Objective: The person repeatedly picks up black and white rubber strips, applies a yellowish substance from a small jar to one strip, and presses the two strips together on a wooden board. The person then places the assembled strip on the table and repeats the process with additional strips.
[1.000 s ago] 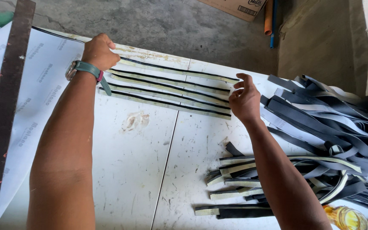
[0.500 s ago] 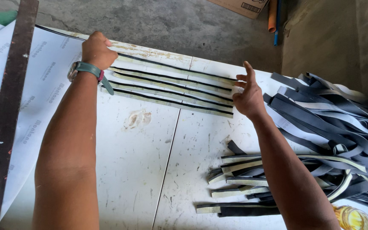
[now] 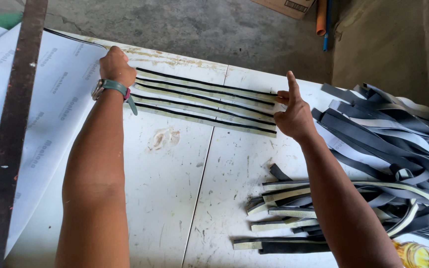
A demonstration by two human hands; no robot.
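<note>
Several long pale strips with black edges [image 3: 204, 101] lie side by side across the far part of a white table [image 3: 165, 198]. My left hand [image 3: 116, 67], with a green watch on the wrist, is closed over the strips' left ends. At their right ends my right hand [image 3: 294, 114] touches them with its thumb side, index finger pointing up and the other fingers curled.
A heap of dark grey and pale strips [image 3: 393, 149] covers the right of the table, with more loose strips [image 3: 294, 208] near the front. A white printed sheet [image 3: 40, 109] and a rusty metal bar [image 3: 11, 134] lie at left. Concrete floor lies beyond.
My right hand has lifted its index finger and drawn slightly right along the strip ends. My left hand stays on the left ends.
</note>
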